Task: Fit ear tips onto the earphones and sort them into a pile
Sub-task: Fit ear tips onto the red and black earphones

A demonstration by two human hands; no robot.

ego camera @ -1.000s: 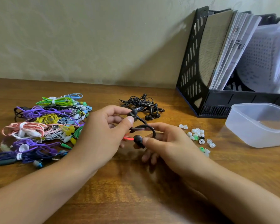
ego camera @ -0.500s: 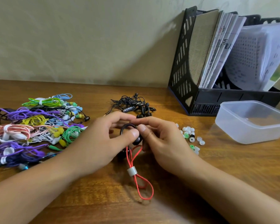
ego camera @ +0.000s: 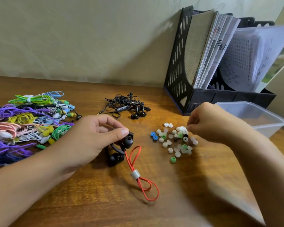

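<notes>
Holding a black earphone [ego camera: 127, 141] between thumb and fingers, the left hand [ego camera: 88, 138] sits near the middle of a wooden surface [ego camera: 195, 185]. Its 2nd black bud [ego camera: 116, 158] lies on the wood just below the hand, w/ the red cord [ego camera: 138, 171] looped toward the viewer, bound by a small clear band. The right hand [ego camera: 208, 123] is over the far edge of a loose scatter of ear tips [ego camera: 174, 141], mostly white, some green, blue & black; its fingers are curled tight, fingertips down among the tips, but whether they pinch one can't be told. Far left lies a pile of coloured earphones [ego camera: 28, 122], bundled cords in purple, green, yellow, pink. A tangle of black earphones [ego camera: 126, 105] sits further back, centre. At right, a clear plastic tub [ego camera: 259, 118] is near a black file rack [ego camera: 203, 66] full of papers against the wall.
</notes>
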